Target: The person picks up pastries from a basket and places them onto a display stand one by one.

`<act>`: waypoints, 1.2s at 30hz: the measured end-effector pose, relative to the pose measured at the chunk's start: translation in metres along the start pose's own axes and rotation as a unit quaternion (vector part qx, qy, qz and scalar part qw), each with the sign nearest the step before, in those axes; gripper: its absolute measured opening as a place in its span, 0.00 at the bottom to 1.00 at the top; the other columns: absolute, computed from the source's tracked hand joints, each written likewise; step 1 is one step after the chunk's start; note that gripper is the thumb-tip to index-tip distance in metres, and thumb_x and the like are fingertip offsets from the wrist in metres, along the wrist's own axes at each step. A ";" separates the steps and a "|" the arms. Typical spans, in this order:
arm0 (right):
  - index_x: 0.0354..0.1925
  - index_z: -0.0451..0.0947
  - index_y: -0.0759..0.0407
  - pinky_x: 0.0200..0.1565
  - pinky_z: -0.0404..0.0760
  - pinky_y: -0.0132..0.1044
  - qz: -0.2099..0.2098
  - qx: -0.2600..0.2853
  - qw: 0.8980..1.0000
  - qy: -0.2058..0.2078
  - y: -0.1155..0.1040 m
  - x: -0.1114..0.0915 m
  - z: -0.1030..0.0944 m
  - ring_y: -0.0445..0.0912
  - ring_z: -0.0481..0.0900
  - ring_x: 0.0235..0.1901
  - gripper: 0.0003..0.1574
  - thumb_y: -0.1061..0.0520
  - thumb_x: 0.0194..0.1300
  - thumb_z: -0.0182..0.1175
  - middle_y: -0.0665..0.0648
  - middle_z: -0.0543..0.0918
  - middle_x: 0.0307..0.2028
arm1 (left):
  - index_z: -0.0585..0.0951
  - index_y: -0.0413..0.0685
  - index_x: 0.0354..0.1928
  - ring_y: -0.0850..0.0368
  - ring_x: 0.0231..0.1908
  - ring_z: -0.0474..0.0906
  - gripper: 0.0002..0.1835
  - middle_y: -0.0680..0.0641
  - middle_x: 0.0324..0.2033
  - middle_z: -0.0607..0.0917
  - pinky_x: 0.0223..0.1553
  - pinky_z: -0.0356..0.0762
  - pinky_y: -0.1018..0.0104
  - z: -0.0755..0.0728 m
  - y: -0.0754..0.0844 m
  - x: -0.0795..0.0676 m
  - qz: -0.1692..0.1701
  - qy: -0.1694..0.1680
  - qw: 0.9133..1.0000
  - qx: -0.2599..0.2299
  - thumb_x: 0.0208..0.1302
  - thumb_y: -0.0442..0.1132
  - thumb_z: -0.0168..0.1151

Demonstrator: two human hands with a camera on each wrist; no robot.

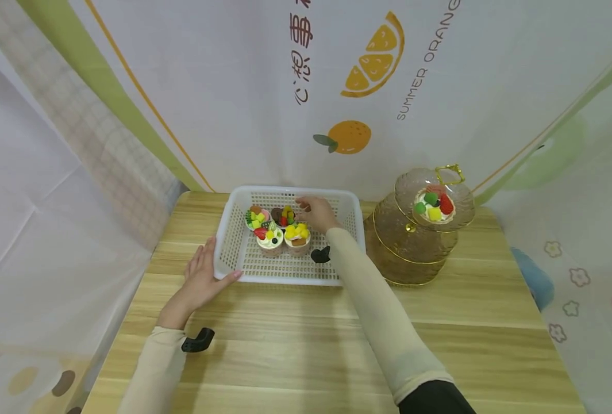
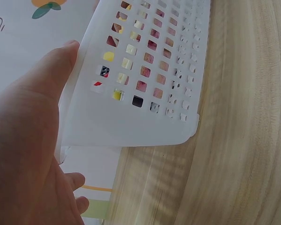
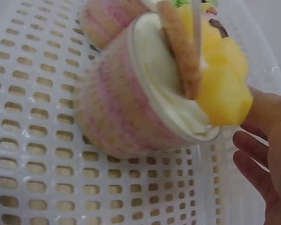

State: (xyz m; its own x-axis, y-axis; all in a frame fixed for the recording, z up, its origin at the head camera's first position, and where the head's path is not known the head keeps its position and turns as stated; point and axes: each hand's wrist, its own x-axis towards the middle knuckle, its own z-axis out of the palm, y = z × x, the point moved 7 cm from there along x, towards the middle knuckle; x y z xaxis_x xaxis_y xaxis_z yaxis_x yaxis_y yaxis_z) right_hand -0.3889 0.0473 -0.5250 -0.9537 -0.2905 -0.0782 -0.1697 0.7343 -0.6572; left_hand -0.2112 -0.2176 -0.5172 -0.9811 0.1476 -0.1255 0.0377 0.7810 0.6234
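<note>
My left hand (image 1: 198, 284) rests at the near left corner of a white basket (image 1: 290, 280). Its thumb lies along the front rim, while the fingers reach along the outside of the left wall. Over the basket's back right, my right hand (image 1: 317, 213) hovers beside the dessert cups, fingers loosely bent and holding nothing visible. Closest to it are a cup with yellow fruit cubes and a biscuit (image 3: 131, 89) and a cup with dark and yellow toppings (image 1: 283, 216). Left of these stand a strawberry-topped cup (image 1: 270, 238) and a cup with green and yellow fruit (image 1: 257, 218).
Right of the basket stands a tiered, gold-rimmed clear stand (image 1: 404, 247). A fruit tart (image 1: 434, 206) sits on its top tier, below a gold handle (image 1: 449, 174). The wooden table (image 1: 280, 345) backs onto a printed curtain (image 1: 233, 115).
</note>
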 end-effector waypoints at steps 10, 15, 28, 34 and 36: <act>0.66 0.73 0.49 0.59 0.80 0.43 0.007 0.033 0.999 -0.017 0.009 0.000 0.007 0.50 0.80 0.56 0.35 0.49 0.62 0.69 0.55 0.82 0.58 | 0.28 0.48 0.78 0.29 0.76 0.29 0.61 0.38 0.79 0.34 0.69 0.28 0.25 -0.001 -0.002 0.000 -0.004 -0.001 1.000 0.003 0.64 0.64 0.60; 0.67 0.73 0.50 0.60 0.79 0.44 0.010 0.061 0.997 -0.035 0.010 0.001 0.010 0.50 0.80 0.57 0.37 0.50 0.61 0.70 0.56 0.83 0.58 | 0.29 0.48 0.78 0.28 0.76 0.30 0.61 0.38 0.79 0.35 0.69 0.29 0.25 -0.001 0.000 0.000 -0.003 0.003 1.000 0.005 0.64 0.64 0.60; 0.67 0.73 0.46 0.61 0.79 0.45 0.012 0.106 0.993 -0.053 0.021 0.003 0.024 0.50 0.79 0.59 0.37 0.52 0.60 0.71 0.55 0.81 0.61 | 0.30 0.49 0.78 0.28 0.76 0.31 0.60 0.36 0.79 0.38 0.68 0.31 0.24 0.001 0.002 -0.002 -0.003 0.006 1.000 0.002 0.64 0.62 0.61; 0.67 0.73 0.45 0.62 0.78 0.45 0.022 0.126 0.990 -0.057 0.020 0.003 0.026 0.50 0.78 0.60 0.37 0.52 0.60 0.71 0.55 0.80 0.62 | 0.30 0.47 0.78 0.28 0.76 0.32 0.60 0.35 0.79 0.39 0.68 0.32 0.24 -0.002 0.002 -0.001 0.000 0.009 1.000 0.005 0.64 0.62 0.61; 0.67 0.73 0.45 0.62 0.78 0.44 0.023 0.131 0.989 -0.059 0.019 0.004 0.026 0.50 0.78 0.61 0.37 0.52 0.60 0.71 0.55 0.80 0.62 | 0.30 0.47 0.78 0.28 0.76 0.32 0.60 0.35 0.79 0.39 0.68 0.32 0.24 -0.002 0.002 -0.001 0.001 0.011 1.000 0.005 0.64 0.62 0.61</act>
State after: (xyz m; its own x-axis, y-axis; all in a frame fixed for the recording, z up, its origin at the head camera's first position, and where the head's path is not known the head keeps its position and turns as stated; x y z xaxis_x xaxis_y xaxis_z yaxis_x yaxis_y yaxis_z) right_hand -0.3890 0.0441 -0.5577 -0.9211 -0.3404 -0.1891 -0.0419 0.5694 -0.8210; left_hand -0.2108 -0.2174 -0.5147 -0.9848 0.1360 -0.1083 0.0409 0.7867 0.6160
